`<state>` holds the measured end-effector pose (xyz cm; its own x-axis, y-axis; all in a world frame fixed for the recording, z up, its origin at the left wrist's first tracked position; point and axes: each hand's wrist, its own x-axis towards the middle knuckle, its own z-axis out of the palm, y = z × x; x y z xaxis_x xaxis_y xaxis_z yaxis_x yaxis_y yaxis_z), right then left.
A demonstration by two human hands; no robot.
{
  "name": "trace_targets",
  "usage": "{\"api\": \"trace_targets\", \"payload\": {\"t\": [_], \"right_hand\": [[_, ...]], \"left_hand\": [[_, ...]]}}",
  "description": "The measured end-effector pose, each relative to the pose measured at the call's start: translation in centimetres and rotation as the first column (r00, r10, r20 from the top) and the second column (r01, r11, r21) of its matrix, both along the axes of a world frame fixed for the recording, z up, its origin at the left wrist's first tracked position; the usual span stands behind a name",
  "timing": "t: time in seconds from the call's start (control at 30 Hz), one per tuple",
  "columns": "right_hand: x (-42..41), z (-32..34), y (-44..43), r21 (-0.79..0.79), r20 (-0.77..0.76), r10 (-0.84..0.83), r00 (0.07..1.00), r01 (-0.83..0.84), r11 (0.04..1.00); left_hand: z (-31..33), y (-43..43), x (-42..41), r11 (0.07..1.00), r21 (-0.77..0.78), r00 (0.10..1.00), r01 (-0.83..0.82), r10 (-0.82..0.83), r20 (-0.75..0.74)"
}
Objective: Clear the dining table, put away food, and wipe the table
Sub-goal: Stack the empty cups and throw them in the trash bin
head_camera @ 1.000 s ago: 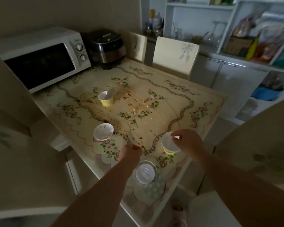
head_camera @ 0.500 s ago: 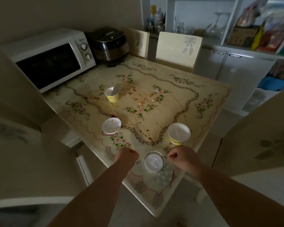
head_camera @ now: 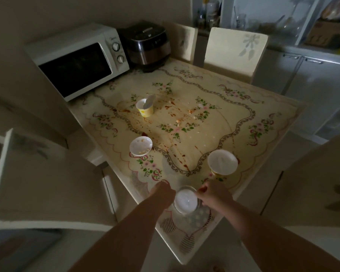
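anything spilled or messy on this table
Yes: brown streaks and pale crumbs lie scattered across the middle of the table, right of the yellow cup with a spoon in it.

Bare forearms, bare left hand [head_camera: 163, 191] and right hand [head_camera: 214, 193].

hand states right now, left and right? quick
Left hand: fingers curled beside the glass bowl; holding anything, cannot tell.
Right hand: pinches the glass bowl's rim.
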<state>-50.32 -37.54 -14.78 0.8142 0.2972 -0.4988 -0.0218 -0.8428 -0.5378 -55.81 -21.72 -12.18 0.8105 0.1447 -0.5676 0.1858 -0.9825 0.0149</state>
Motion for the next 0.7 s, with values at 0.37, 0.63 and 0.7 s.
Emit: {"api": "trace_targets", "payload": {"t": [0.37, 0.63, 0.7], "right_hand": [[0.4, 2.0, 1.7, -0.063, 0.039, 0.092, 0.995, -0.089, 0.994], [0.0, 1.8, 3.1, -0.139, 0.093, 0.181, 0.979, -0.167, 0.976], [-0.1, 1.6, 3.6, -0.166, 0.086, 0.143, 0.986, -0.128, 0.978]], "left_hand": [[-0.8, 3.5, 2.9, 0.925, 0.268, 0.962, 0.27, -0.268, -0.044], [-0.8, 9.2, 8.3, 0.76, 0.444, 0.868, 0.475, -0.487, -0.096], [-1.1, 10.6, 9.9, 0.63, 0.524, 0.792, 0.573, -0.589, -0.159]]}}
